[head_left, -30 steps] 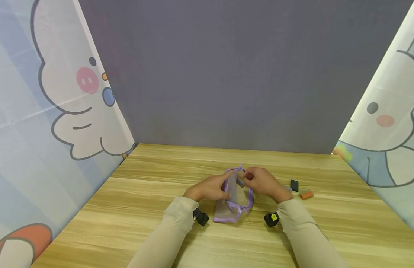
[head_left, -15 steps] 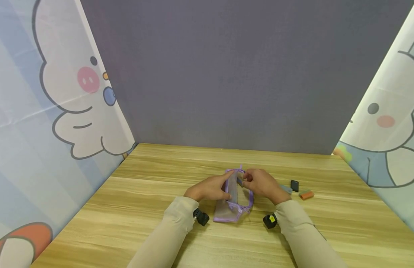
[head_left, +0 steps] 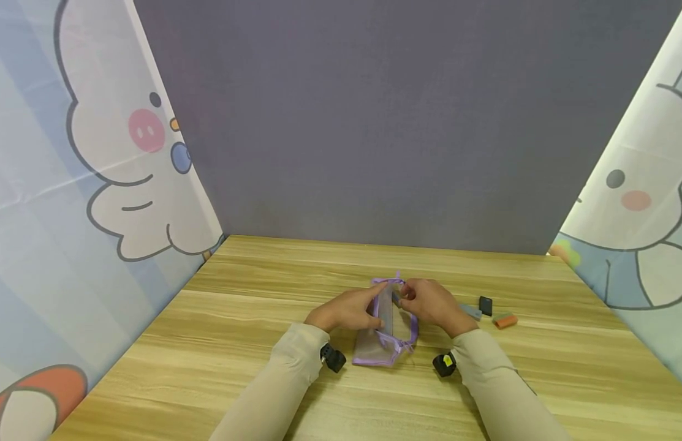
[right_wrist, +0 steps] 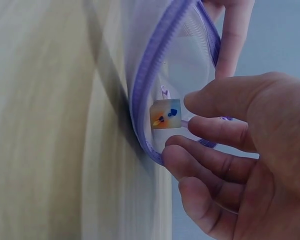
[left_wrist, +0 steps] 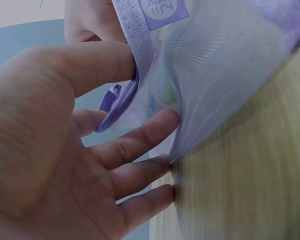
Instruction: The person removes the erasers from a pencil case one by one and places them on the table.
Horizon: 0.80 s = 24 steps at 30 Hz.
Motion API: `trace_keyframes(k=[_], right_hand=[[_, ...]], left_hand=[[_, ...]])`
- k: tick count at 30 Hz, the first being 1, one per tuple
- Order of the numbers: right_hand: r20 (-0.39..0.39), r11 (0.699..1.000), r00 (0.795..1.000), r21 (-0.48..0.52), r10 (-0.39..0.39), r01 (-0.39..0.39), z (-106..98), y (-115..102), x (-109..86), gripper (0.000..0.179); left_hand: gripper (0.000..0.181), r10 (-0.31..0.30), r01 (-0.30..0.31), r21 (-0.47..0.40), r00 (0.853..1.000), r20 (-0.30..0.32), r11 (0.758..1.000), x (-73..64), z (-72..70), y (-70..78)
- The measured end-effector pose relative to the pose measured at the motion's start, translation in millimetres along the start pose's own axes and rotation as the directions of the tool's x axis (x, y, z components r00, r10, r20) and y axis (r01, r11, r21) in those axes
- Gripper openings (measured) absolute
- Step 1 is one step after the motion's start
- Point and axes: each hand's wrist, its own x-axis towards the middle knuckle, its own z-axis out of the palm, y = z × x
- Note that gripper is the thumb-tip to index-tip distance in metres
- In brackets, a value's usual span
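A purple-edged mesh zip pouch (head_left: 374,349) lies on the table with its mouth spread wide. My left hand (head_left: 348,309) holds the pouch by its near side, thumb over the zipper edge and several fingertips against the mesh (left_wrist: 215,75). At the mouth hovers my right hand (head_left: 431,303), thumb and fingers half bent, a gap between their tips. Just beyond those tips, within the pouch, sits a small block (right_wrist: 166,114) printed with a rocket. A greyish piece (head_left: 396,298) shows inside the mouth from above. The right fingers seem to hold nothing.
Right of the right hand, a black rectangular item (head_left: 485,305), a grey-blue flat piece (head_left: 470,311) and an orange-and-green block (head_left: 505,320) lie on the wooden table (head_left: 252,367). A thin dark item (head_left: 528,384) peeks out beside the right sleeve.
The right hand has shifted slightly down and nearer me, uncovering more of the grey-blue piece. The left hand and pouch have hardly moved.
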Motion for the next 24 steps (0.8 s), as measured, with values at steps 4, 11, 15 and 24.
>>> trace_keyframes(k=[4, 11, 15, 24], right_hand=[[-0.002, 1.000, 1.000, -0.002, -0.007, 0.007, 1.1, 0.6, 0.1, 0.023], [-0.003, 1.000, 1.000, 0.006, 0.012, -0.012, 2.9, 1.6, 0.8, 0.022], [-0.006, 1.000, 1.000, 0.000, 0.023, -0.023, 4.4, 1.8, 1.6, 0.021], [-0.017, 1.000, 1.000, -0.006, 0.024, -0.025, 6.9, 0.9, 1.6, 0.018]], left_hand=[[0.094, 0.013, -0.013, -0.007, 1.000, -0.002, 1.000, 0.3, 0.4, -0.6], [0.094, 0.035, -0.035, 0.000, 0.999, -0.005, 0.999, 2.3, 1.1, -2.7], [0.095, 0.038, -0.038, 0.014, 0.999, -0.006, 0.999, 2.7, 1.2, -2.5], [0.094, 0.021, -0.021, 0.018, 1.000, -0.006, 1.000, 2.4, 1.7, -2.1]])
